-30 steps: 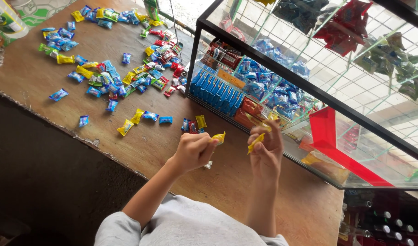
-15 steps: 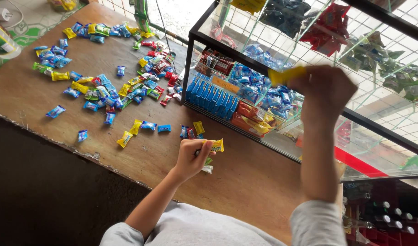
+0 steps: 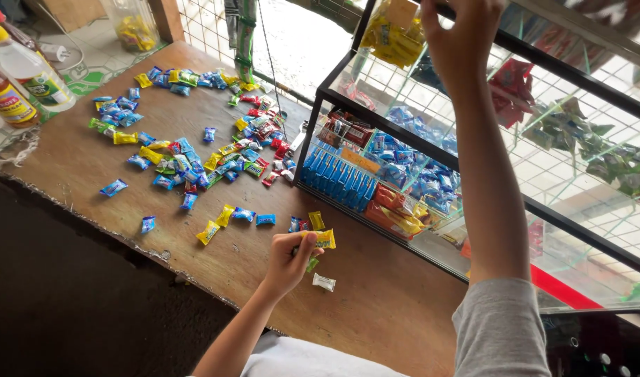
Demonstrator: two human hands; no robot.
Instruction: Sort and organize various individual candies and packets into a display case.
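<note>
left hand [image 3: 286, 264] pinching yellow wrapped candy [image 3: 322, 239], crinkly

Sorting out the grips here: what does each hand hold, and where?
Left hand pinches a yellow wrapped candy by its end. Right hand, raised at the glass case: cannot be told.

Single head view, steeply downward, near wooden counter [image 3: 376, 300].

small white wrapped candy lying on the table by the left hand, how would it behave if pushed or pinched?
The white candy looks small and flat, so it is probably light and would slide on the wooden table rather than roll. Its wrapper ends look thin, likely crinkly and floppy. The left hand pinches a similar yellow candy easily.
</note>
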